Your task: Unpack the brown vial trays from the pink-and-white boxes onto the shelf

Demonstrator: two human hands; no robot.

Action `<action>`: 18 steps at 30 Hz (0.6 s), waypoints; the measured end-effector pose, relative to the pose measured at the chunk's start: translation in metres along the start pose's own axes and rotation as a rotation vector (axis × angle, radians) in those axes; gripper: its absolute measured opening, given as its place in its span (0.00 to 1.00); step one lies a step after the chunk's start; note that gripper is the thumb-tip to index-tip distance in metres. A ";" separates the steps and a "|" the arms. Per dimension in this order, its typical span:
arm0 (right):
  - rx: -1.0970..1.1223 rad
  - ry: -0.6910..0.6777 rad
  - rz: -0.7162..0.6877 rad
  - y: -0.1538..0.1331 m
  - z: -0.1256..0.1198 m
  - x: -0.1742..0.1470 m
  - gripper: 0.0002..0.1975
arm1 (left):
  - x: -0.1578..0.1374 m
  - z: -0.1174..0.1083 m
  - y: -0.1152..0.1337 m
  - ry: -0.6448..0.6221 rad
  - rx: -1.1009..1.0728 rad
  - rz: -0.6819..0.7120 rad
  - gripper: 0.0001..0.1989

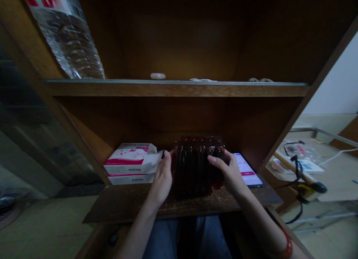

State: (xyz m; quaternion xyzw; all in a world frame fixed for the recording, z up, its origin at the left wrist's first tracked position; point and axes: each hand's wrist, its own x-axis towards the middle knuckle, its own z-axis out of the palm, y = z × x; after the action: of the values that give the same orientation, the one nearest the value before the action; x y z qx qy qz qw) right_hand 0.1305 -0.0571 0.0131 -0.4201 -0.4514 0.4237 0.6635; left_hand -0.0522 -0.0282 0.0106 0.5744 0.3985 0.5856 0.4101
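A pack of dark brown ampoules (199,169) stands upright in clear plastic between my hands, over the wooden shelf board. My right hand (229,171) grips its right side, thumb across the front and the other fingers mostly hidden. At the pack's left edge is my left hand (162,175), its thumb raised and its fingers reaching toward the back, partly out of sight. Close to the left hand lie two stacked white and pink boxes (131,158), the upper one with its end flap open. Beside my right hand rests a phone (247,169) with its screen lit.
A large water bottle (69,38) stands on the upper shelf (179,89) at left. A small white object (158,76) lies near that shelf's edge. To the right, a crutch-like pole (296,171) with black cords leans by a table (335,177) holding papers and plastic.
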 end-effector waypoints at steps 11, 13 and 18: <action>0.324 -0.136 0.599 -0.014 0.005 -0.003 0.12 | 0.003 -0.010 0.005 -0.215 0.680 0.861 0.30; 0.323 -0.205 0.672 -0.013 0.000 -0.002 0.14 | 0.004 -0.011 0.009 -0.198 0.700 0.898 0.21; 0.381 -0.622 0.833 -0.011 -0.018 0.005 0.37 | 0.000 -0.010 0.006 -0.146 0.487 0.802 0.17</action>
State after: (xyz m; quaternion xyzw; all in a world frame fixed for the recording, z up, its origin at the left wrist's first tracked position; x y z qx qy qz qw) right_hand 0.1511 -0.0583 0.0201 -0.2906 -0.3370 0.8286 0.3396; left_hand -0.0627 -0.0299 0.0158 0.8020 0.2413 0.5455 0.0318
